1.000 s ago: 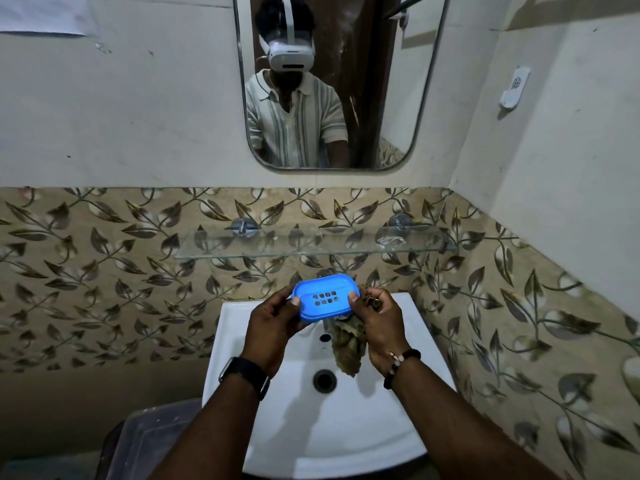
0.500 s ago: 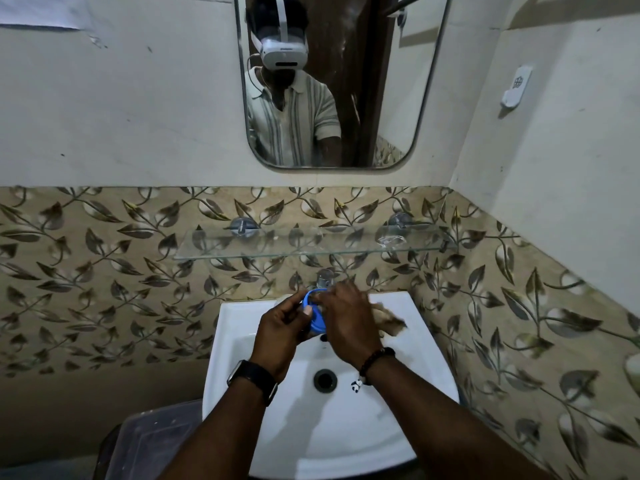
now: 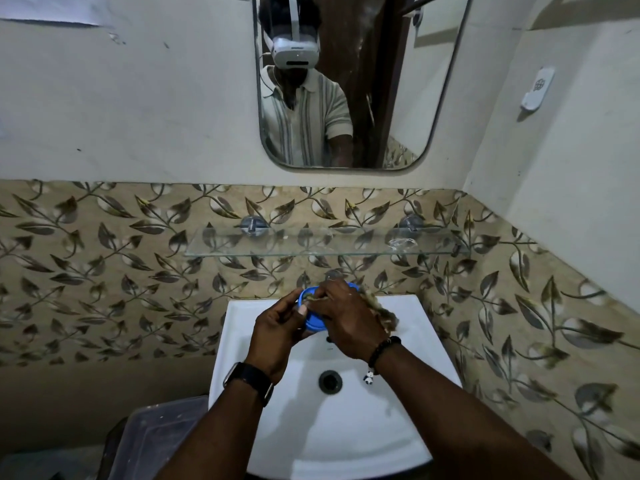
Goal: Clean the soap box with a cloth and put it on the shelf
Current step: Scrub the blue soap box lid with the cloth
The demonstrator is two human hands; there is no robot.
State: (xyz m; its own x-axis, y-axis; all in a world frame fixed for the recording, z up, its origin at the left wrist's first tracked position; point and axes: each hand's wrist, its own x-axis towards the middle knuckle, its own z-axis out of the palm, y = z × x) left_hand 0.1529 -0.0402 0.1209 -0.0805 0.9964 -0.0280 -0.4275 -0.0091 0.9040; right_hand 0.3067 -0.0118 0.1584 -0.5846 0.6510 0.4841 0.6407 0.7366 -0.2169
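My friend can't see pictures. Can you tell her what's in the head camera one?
Over a white ceramic sink, the left hand holds a blue plastic soap box while the right hand rubs it with a brown frayed cloth. A clear glass shelf hangs on the leaf-patterned wall above.

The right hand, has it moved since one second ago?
Yes. The right hand went left, from beside the soap box to over it, now above the drain, pressing the cloth on it.

Glass shelf bare, open space above basin.
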